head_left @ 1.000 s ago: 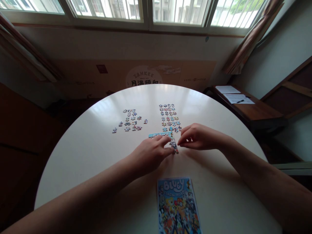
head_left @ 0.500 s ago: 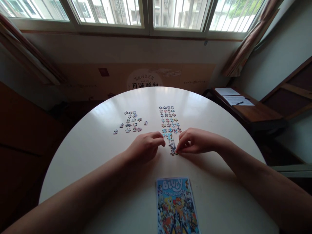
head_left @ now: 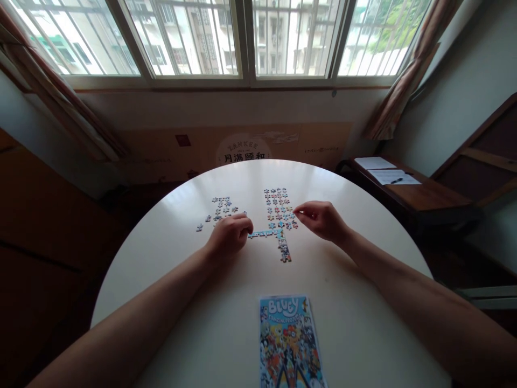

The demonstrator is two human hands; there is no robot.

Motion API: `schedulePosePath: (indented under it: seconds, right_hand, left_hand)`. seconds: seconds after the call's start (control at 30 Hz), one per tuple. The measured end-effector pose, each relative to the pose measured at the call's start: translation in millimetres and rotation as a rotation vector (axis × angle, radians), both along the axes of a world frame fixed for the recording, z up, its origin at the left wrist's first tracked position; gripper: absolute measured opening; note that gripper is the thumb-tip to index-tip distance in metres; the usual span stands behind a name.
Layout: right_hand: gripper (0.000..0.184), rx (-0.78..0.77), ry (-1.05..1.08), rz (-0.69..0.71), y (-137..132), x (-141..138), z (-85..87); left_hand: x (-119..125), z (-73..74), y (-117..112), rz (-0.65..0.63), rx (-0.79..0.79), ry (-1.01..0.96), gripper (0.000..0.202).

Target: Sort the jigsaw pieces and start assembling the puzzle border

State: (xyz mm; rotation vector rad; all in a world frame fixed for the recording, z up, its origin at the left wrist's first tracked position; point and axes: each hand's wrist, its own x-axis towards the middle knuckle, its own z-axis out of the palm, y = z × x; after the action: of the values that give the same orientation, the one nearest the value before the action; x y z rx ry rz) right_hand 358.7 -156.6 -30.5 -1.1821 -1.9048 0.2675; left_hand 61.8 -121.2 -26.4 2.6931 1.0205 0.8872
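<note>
Joined jigsaw puzzle pieces [head_left: 284,248] form a corner on the white table, one strip running left and another toward me. My left hand [head_left: 230,235] is curled closed at the left end of that strip; its fingers hide whatever may be inside. Rows of loose puzzle pieces [head_left: 276,202] lie beyond the corner. At their right edge my right hand [head_left: 321,218] has thumb and forefinger pinched together, too small a spot to tell what is between them. Another loose group of puzzle pieces [head_left: 221,205] lies to the left, partly behind my left hand.
A colourful "Bluey" picture sheet [head_left: 288,339] lies on the round white table [head_left: 202,328] close to me. Papers [head_left: 393,177] and a pen rest on a wooden side table [head_left: 440,194] at the right. Windows and curtains are beyond.
My right hand has moved from the corner's near end up to the right edge of the loose rows. My left hand has shifted left along the strip, uncovering it. The view has tilted up.
</note>
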Motion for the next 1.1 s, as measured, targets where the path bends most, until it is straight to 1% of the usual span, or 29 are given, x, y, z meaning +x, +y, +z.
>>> schedulePosePath:
  seconds: [0.2,0.3,0.4,0.63,0.77,0.87,0.93,1.03,1.1]
  right_hand:
    - [0.025,0.051,0.048,-0.219,12,0,-17.1]
    - [0.027,0.056,0.047,-0.309,16,-2,-20.9]
    - [0.027,0.042,0.028,-0.367,19,-3,-23.0]
    - [0.019,-0.045,-0.062,-0.401,32,-5,-27.0]
    - [0.017,-0.094,-0.063,-0.439,36,-3,-28.7]
    - [0.015,-0.137,-0.055,-0.443,38,1,-29.6]
    - [0.019,-0.172,-0.048,-0.429,40,4,-30.3]
    - [0.029,-0.232,-0.027,-0.405,45,9,-32.0]
    - [0.032,-0.268,-0.007,-0.397,48,13,-34.0]
  left_hand:
    - [2,-5.3,-2,0.047,0.057,0.051,0.024]
    - [3,-6.6,-3,0.065,0.085,0.058,0.024]
    - [3,-8.3,-3,0.086,0.110,0.061,0.023]
    - [0,-9.0,-2,0.157,0.161,0.037,0.024]
    - [0,-9.9,-1,0.195,0.172,0.009,0.026]
    - [-1,-10.8,1,0.226,0.182,-0.017,0.025]
    - [-4,-10.5,2,0.249,0.194,-0.039,0.025]
    - [-11,-7.8,4,0.279,0.207,-0.070,0.024]
    - [-17,-4.9,5,0.298,0.212,-0.090,0.024]
